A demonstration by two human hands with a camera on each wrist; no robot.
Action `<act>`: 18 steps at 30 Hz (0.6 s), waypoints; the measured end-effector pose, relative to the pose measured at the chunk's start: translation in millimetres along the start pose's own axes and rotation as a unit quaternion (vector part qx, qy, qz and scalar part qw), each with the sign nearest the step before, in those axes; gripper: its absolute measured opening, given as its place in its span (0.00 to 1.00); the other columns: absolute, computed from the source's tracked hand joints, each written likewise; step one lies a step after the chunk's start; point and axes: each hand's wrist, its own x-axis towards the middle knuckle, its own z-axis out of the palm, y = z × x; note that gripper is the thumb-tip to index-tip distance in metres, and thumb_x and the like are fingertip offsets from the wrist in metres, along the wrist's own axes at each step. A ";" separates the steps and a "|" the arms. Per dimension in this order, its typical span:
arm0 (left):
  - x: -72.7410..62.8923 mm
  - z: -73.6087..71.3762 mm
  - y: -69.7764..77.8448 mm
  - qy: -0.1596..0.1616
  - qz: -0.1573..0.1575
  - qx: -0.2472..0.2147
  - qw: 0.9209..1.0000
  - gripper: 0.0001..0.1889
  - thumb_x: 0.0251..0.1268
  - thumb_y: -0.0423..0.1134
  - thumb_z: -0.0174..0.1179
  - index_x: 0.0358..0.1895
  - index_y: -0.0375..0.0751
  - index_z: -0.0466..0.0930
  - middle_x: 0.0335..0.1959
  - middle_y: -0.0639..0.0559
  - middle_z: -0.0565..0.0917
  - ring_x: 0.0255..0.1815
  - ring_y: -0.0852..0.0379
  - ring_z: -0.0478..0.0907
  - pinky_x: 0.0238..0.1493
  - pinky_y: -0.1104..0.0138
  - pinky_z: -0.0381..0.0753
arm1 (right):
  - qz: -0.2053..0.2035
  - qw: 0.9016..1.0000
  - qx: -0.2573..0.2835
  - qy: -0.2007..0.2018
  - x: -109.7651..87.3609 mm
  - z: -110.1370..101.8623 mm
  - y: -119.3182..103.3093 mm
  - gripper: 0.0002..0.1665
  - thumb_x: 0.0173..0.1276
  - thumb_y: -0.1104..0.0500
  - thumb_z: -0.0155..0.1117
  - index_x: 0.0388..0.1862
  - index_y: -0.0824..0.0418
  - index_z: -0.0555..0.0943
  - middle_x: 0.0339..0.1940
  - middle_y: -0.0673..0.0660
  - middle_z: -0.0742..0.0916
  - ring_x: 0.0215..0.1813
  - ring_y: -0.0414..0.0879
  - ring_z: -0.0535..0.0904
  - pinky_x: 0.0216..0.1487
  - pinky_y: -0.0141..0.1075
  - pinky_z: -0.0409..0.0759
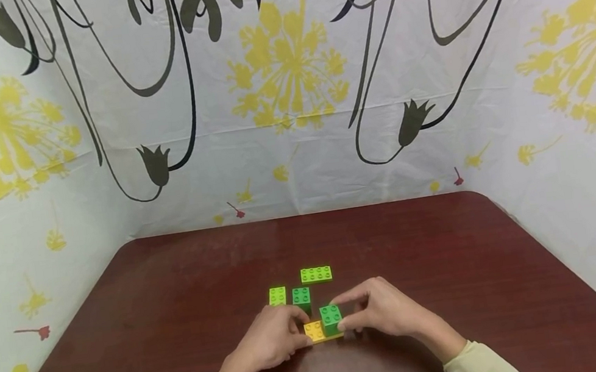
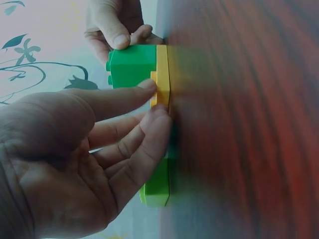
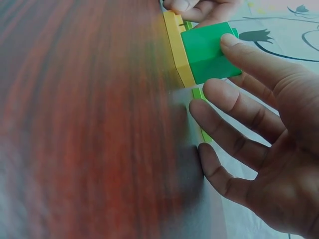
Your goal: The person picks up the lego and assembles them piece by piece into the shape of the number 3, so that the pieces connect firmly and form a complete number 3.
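Observation:
A flat yellow toy brick (image 1: 313, 331) lies on the table between the hands. On its right end sits a square green brick (image 1: 332, 320), studs up. My left hand (image 1: 271, 338) pinches the yellow brick's left end between thumb and fingers, as the left wrist view shows at the yellow brick's edge (image 2: 163, 74). With thumb and index finger, my right hand (image 1: 386, 308) grips the green brick (image 3: 209, 55); its other fingers are spread out beside the bricks in the right wrist view.
Just beyond the left hand stand a darker green brick (image 1: 301, 297) and a lime brick (image 1: 277, 296). A longer lime brick (image 1: 316, 275) lies farther back. The dark red wooden table (image 1: 420, 239) meets a patterned cloth (image 1: 301, 167) at its back and sides.

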 end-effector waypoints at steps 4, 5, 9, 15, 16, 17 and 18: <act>-2.2 -5.5 1.0 -0.009 -0.010 -0.021 1.000 0.13 0.63 0.32 0.75 0.49 0.33 0.88 0.22 0.53 0.84 0.16 0.60 0.79 0.18 0.67 0.79 | 0.000 1.000 0.007 0.002 -0.3 0.7 0.2 0.21 0.64 0.48 0.81 0.56 0.49 0.90 0.22 0.51 0.91 0.24 0.50 0.88 0.24 0.34 0.77; -2.6 -7.4 1.2 -0.011 -0.011 -0.025 1.000 0.13 0.63 0.32 0.75 0.49 0.33 0.87 0.23 0.52 0.84 0.16 0.59 0.79 0.18 0.67 0.80 | 0.001 1.000 0.008 0.001 -0.3 0.8 0.1 0.21 0.64 0.48 0.81 0.56 0.49 0.90 0.22 0.51 0.91 0.24 0.50 0.88 0.24 0.34 0.78; -4.6 -15.8 2.0 -0.009 -0.015 -0.032 0.999 0.13 0.64 0.33 0.74 0.48 0.32 0.87 0.23 0.49 0.85 0.16 0.57 0.80 0.19 0.64 0.81 | 0.002 1.000 0.010 0.001 0.1 0.8 0.0 0.21 0.65 0.48 0.81 0.55 0.48 0.90 0.21 0.51 0.91 0.24 0.50 0.88 0.23 0.35 0.77; -6.6 -26.2 1.5 0.015 -0.023 -0.015 1.000 0.09 0.63 0.37 0.76 0.39 0.37 0.86 0.19 0.49 0.83 0.14 0.57 0.79 0.19 0.63 0.82 | 0.003 1.000 0.011 0.001 -0.1 0.7 -0.3 0.21 0.65 0.48 0.80 0.55 0.48 0.91 0.21 0.51 0.90 0.24 0.50 0.88 0.20 0.33 0.72; -6.9 -27.7 1.2 0.019 -0.027 -0.012 0.999 0.09 0.63 0.38 0.76 0.38 0.38 0.86 0.19 0.49 0.83 0.13 0.57 0.79 0.19 0.62 0.81 | 0.004 1.000 0.010 0.001 -0.4 0.8 -0.3 0.21 0.64 0.48 0.81 0.55 0.48 0.91 0.21 0.51 0.90 0.24 0.50 0.88 0.20 0.32 0.70; -7.1 -28.9 0.8 0.024 -0.031 -0.007 0.999 0.09 0.62 0.38 0.76 0.37 0.39 0.85 0.19 0.49 0.82 0.13 0.57 0.79 0.19 0.62 0.81 | 0.005 1.000 0.010 0.002 -0.6 0.9 -0.3 0.21 0.64 0.47 0.81 0.55 0.48 0.91 0.21 0.51 0.90 0.24 0.50 0.88 0.19 0.32 0.69; -7.5 -30.1 0.6 0.029 -0.034 -0.003 0.999 0.09 0.62 0.38 0.76 0.37 0.39 0.85 0.19 0.49 0.82 0.13 0.57 0.79 0.19 0.62 0.81 | 0.005 1.000 0.008 0.003 -0.8 1.0 -0.2 0.21 0.64 0.47 0.81 0.55 0.48 0.91 0.21 0.51 0.90 0.24 0.50 0.88 0.19 0.31 0.68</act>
